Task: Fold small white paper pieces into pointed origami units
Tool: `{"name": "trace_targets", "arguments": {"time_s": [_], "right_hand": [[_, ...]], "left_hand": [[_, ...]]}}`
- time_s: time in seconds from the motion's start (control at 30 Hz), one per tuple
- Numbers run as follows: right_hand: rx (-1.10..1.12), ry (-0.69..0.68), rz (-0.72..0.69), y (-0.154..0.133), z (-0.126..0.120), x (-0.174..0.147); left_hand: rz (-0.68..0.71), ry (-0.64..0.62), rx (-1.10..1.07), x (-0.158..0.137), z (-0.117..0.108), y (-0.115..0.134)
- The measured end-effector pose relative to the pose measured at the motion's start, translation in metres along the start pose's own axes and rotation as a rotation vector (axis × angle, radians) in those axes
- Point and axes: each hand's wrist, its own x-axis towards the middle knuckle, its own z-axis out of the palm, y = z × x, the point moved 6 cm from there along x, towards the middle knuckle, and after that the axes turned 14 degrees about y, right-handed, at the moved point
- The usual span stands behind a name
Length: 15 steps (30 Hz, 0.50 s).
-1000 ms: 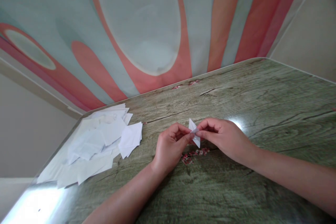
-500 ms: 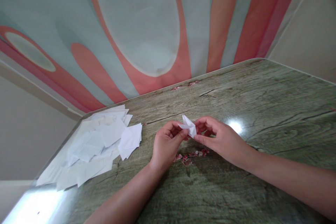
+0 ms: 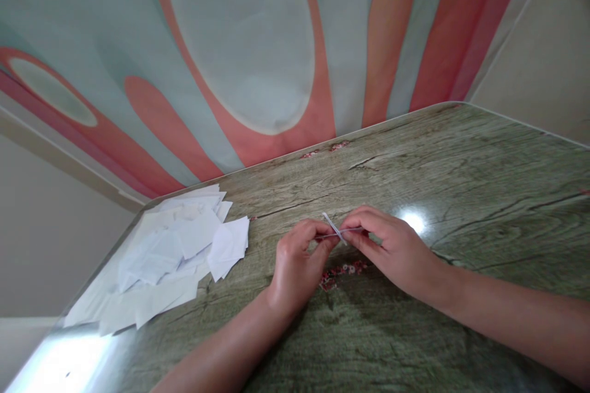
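Observation:
A small folded white paper (image 3: pixel 334 227) is held between my two hands above the middle of the table. Seen nearly edge-on, its thin flaps cross like an X. My left hand (image 3: pixel 304 252) pinches the left flap between thumb and fingers. On the other side, my right hand (image 3: pixel 380 236) grips the right flap in the same kind of pinch. One flap stands up between the hands, its far end free. Fingers cover part of both side flaps.
Left of my hands, a spread pile of white paper sheets (image 3: pixel 184 288) lies near the table's left edge. A small stack of paper pieces (image 3: pixel 229 245) rests at its right side. The wood-grain table (image 3: pixel 483 196) meets a patterned wall covering (image 3: pixel 286 116) at the back.
The folded paper has turned from showing its open, pointed flaps to a thin crossed shape seen edge-on. My left hand has shifted slightly right, and my right fingers now pinch a side flap.

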Motion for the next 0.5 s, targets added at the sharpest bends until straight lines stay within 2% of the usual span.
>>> {"name": "trace_targets", "arguments": {"time_s": [0.17, 0.4, 0.5], "right_hand": [[0.031, -0.013, 0.037, -0.0016, -0.0016, 0.0012], [0.022, -0.021, 0.132, 0.0034, -0.0019, 0.0019], [0.021, -0.031, 0.18, 0.0065, -0.0011, 0.0004]], "left_hand": [[-0.175, -0.048, -0.082, -0.0017, 0.0029, -0.0117], [-0.151, -0.082, -0.048, -0.0043, 0.0059, -0.0093], [-0.104, -0.054, 0.002, -0.0027, 0.0032, -0.0081]]}}
